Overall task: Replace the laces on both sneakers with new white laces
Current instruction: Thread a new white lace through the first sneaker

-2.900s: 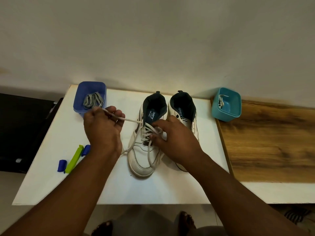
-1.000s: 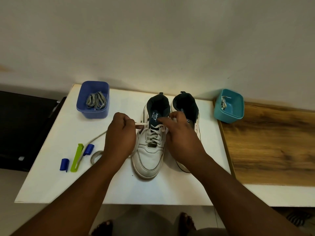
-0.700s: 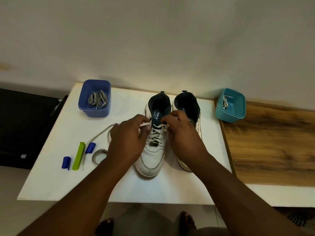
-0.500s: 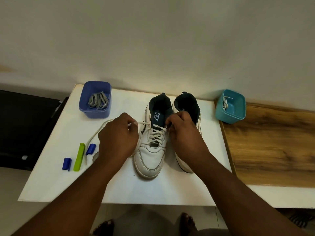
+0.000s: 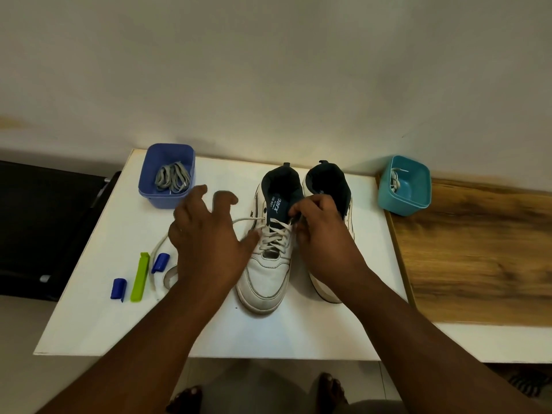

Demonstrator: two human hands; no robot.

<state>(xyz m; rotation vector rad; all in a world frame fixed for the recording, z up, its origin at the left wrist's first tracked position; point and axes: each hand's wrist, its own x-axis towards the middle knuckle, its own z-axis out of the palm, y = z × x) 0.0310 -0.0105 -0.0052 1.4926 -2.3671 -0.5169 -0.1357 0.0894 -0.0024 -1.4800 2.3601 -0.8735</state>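
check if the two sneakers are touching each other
Cannot tell. In the head view the right hand covers the strip between the left sneaker and right sneaker.

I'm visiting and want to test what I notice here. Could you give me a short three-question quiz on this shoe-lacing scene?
1. True or false: the left hand grips the white lace.
2. Which tub holds the bundle of grey laces? A) the blue tub B) the teal tub
3. Fill in: the right hand pinches at the upper eyelets of the ___ sneaker.

Key:
1. False. Its fingers are spread above the lace.
2. A.
3. Left sneaker; the right sneaker shows no lace where visible.
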